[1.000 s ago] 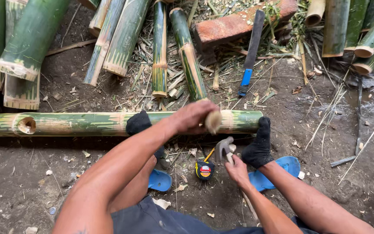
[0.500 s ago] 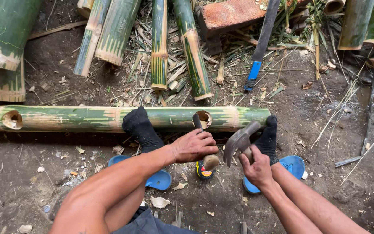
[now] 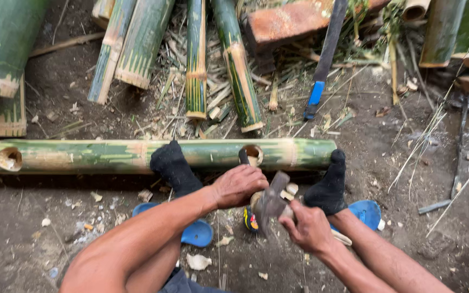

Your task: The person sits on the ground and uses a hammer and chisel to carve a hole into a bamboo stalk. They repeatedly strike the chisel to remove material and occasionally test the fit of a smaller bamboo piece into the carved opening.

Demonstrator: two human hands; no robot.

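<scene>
A long green bamboo pole [image 3: 93,155] lies across the dirt, with a round hole [image 3: 252,153] cut near its right end and another hole [image 3: 9,159] at its left end. Both feet in black socks [image 3: 172,165] rest against it. My left hand [image 3: 240,184] is just below the right hole, closed over a small tan round bamboo piece [image 3: 255,198]. My right hand [image 3: 308,228] grips a hammer [image 3: 270,204], whose metal head is against that piece. A yellow and black tape measure [image 3: 249,221] lies under the hands.
Blue sandals [image 3: 197,233] lie under the feet. A blade with a blue handle [image 3: 321,68] and a reddish brick [image 3: 294,21] lie beyond the pole, among several split bamboo pieces [image 3: 195,59]. Thick bamboo sections [image 3: 1,49] are at the far left and top right.
My left hand left the pole's right hole, uncovering it, and came down with the round piece. The right hand brought the hammer up to meet it.
</scene>
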